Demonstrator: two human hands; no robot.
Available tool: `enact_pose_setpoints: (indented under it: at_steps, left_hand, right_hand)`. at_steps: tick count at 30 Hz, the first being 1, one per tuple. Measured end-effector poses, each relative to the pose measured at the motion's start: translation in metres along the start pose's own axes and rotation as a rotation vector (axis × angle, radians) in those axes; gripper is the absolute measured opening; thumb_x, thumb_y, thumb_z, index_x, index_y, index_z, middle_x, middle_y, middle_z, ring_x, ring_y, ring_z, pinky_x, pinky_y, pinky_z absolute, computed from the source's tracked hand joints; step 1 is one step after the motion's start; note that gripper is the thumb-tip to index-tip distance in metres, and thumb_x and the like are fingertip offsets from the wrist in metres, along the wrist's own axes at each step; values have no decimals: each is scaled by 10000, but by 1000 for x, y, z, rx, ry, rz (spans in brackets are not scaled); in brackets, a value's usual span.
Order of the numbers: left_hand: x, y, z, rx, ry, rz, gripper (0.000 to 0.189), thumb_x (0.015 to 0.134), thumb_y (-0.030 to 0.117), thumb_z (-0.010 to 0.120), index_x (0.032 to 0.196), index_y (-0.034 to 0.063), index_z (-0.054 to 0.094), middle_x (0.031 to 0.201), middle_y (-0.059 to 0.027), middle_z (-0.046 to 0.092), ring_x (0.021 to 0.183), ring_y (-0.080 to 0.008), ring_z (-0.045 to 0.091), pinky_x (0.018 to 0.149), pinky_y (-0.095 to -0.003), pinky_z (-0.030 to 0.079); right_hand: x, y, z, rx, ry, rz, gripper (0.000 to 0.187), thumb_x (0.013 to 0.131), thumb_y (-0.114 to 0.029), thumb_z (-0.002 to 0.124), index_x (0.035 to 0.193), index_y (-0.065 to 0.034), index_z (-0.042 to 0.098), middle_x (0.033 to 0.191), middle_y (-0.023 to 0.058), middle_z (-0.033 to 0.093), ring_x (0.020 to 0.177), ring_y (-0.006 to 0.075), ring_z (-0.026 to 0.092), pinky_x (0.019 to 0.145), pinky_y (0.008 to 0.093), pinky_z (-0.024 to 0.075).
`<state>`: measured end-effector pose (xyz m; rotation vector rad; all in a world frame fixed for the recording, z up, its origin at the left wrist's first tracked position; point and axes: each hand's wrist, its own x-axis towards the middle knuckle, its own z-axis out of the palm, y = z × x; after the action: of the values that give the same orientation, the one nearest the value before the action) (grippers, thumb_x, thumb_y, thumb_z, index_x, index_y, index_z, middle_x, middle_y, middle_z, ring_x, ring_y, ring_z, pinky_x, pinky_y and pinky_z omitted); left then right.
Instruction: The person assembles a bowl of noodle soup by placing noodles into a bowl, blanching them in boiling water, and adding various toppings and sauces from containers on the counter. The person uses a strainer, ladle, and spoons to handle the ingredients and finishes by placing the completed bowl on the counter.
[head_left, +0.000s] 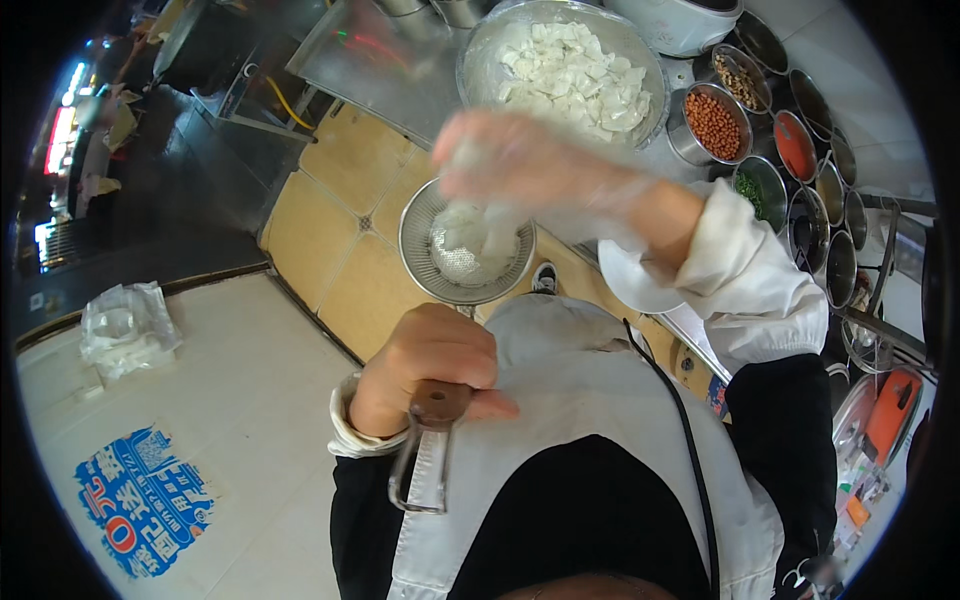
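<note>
My left hand (424, 352) is closed around the brown handle (439, 405) of a strainer, and a metal wire loop hangs from the handle's end. The strainer's deep metal basket (411, 251) is held out over the floor. My right hand (491, 157) is above the basket, blurred by motion. Whitish, blurred pieces (480, 232) show below its fingers, in or over the basket; whether the hand still grips any is unclear. Beyond it, a large metal bowl (480, 90) holds a heap of flat white pieces (574, 71), perhaps dough or noodle slices.
Metal containers stand at the right, among them one of reddish-brown nuts or beans (716, 124), one of red sauce (795, 146) and one of chopped greens (750, 187). A white appliance (667, 26) stands behind. At left, a plastic bag (127, 330) lies on a pale counter (247, 420).
</note>
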<state>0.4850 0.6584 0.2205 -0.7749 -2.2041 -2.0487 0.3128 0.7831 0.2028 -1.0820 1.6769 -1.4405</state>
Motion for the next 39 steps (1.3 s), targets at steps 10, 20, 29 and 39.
enact_pose_setpoints:
  at_steps: [10,20,29,39]
  left_hand:
    - [-15,2,20,43,94,-46,386,633,176,803,561,62,441,501,-54,419,437,-252,430,414,-337,294]
    - [-20,-14,12,50,247,56,318,730,96,743,588,-6,478,477,-104,498,381,-221,487,377,-305,422]
    - [-17,-2,2,9,230,52,282,719,38,724,601,-16,473,465,-104,486,384,-210,485,393,-307,442]
    - [42,31,74,54,489,-53,211,778,-4,617,979,-14,551,856,-92,586,779,-161,578,652,-309,461]
  right_hand:
    - [-2,32,-91,-521,335,73,333,937,-271,480,1174,-51,560,1199,145,569,1115,264,537,950,346,418]
    - [37,185,-77,-1184,124,567,587,878,-358,478,1395,-142,302,1455,175,237,1300,445,250,1028,565,258]
    - [-69,125,-94,-950,-325,455,265,811,-93,528,1059,-28,595,1024,187,582,1005,345,530,839,385,445]
    - [-122,-115,22,-166,136,-372,548,751,-145,682,1211,-19,412,1091,156,548,992,252,571,831,336,460]
